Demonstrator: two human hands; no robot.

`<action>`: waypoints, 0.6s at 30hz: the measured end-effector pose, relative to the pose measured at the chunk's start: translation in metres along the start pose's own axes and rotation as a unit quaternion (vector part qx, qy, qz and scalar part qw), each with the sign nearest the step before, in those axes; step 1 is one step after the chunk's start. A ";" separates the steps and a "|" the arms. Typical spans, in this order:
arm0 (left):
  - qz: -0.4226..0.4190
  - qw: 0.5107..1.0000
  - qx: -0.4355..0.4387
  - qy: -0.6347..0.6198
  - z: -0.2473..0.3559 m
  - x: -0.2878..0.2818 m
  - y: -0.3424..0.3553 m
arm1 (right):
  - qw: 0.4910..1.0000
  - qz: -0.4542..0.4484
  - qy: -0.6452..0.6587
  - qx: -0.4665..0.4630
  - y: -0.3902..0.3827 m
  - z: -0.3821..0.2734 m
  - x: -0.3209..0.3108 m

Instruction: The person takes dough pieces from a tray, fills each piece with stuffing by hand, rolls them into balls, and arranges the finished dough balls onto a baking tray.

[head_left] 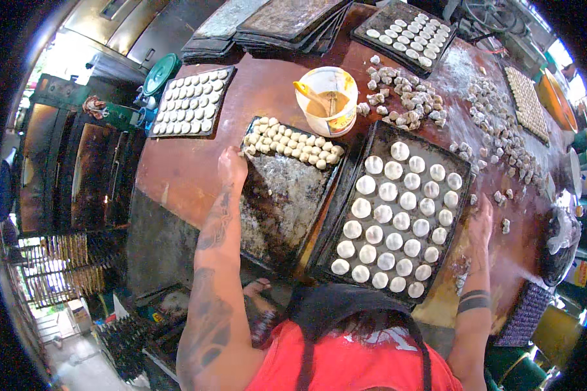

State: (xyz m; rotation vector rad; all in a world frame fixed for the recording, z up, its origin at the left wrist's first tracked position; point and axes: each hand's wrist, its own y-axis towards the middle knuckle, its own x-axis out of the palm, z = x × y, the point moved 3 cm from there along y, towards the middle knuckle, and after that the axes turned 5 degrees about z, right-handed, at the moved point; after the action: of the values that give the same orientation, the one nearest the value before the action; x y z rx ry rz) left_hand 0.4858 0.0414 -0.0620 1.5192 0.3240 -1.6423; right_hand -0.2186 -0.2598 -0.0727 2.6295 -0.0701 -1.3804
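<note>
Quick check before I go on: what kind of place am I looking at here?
Most likely a small bakery work area: dark baking trays filled with round dough pieces, loose dough lumps on a floured table, and ovens alongside.

White tub (327, 100) with orange-yellow label, table centre, perhaps a yellow box (578, 272) at right edge

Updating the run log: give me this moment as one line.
left hand: on corner of left tray | right hand: at right edge of filled tray | dough rounds: in rows
</note>
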 end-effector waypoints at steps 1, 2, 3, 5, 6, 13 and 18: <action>0.006 0.999 -0.038 -0.013 0.000 0.011 0.003 | 0.996 -0.023 -0.013 -0.091 0.006 0.006 0.010; 0.015 0.999 -0.040 -0.010 -0.006 0.014 0.002 | 0.985 -0.056 -0.063 -0.151 0.013 0.004 0.025; 0.021 0.975 -0.155 -0.160 -0.019 0.016 -0.001 | 0.967 -0.081 -0.104 -0.218 0.020 -0.003 0.042; -0.132 0.831 -0.362 -0.402 0.060 0.027 -0.031 | 0.971 -0.141 -0.168 -0.096 0.022 0.020 0.027; -0.153 0.755 -0.335 -0.542 0.097 0.027 -0.046 | 0.982 0.036 -0.103 -0.153 0.020 0.058 0.016; -0.303 0.561 -0.340 -0.692 0.227 -0.049 -0.180 | 0.959 -0.023 0.280 -0.030 -0.049 -0.136 -0.011; -0.404 0.587 -0.256 -0.653 0.291 -0.099 -0.193 | 0.911 -0.183 0.288 -0.231 -0.141 -0.278 -0.043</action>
State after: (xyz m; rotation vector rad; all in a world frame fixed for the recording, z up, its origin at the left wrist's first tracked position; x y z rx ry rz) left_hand 0.1370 -0.0026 0.0268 -0.6447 0.5831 -2.5417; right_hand -0.0205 -0.0803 0.0928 2.5707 0.7588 -0.5270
